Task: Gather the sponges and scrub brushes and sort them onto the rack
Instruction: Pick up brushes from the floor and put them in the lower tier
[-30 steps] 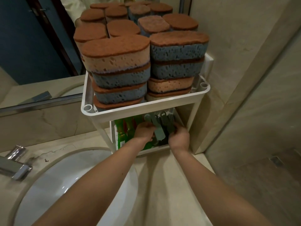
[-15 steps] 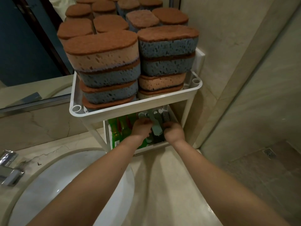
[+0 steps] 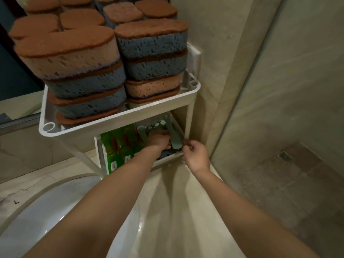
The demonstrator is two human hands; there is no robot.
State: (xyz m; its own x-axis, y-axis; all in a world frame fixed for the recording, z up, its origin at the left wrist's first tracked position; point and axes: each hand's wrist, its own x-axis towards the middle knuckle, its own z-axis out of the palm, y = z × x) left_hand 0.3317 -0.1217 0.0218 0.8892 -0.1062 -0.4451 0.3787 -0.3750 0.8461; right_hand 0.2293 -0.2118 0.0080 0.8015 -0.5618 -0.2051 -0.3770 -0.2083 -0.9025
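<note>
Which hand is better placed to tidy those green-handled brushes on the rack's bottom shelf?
Left. The left hand is inside the lower shelf, on the scrub brushes; the right hand hangs outside its front edge.

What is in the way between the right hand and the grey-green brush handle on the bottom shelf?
Nothing visible. The right hand is close beside the tip of the brush handle, at the front rim of the lower shelf. The left hand lies on the handle's other side, not between them.

eight sponges [image 3: 68,60] in two stacks of four, one rack [image 3: 119,118], one sink [image 3: 55,211]
</note>
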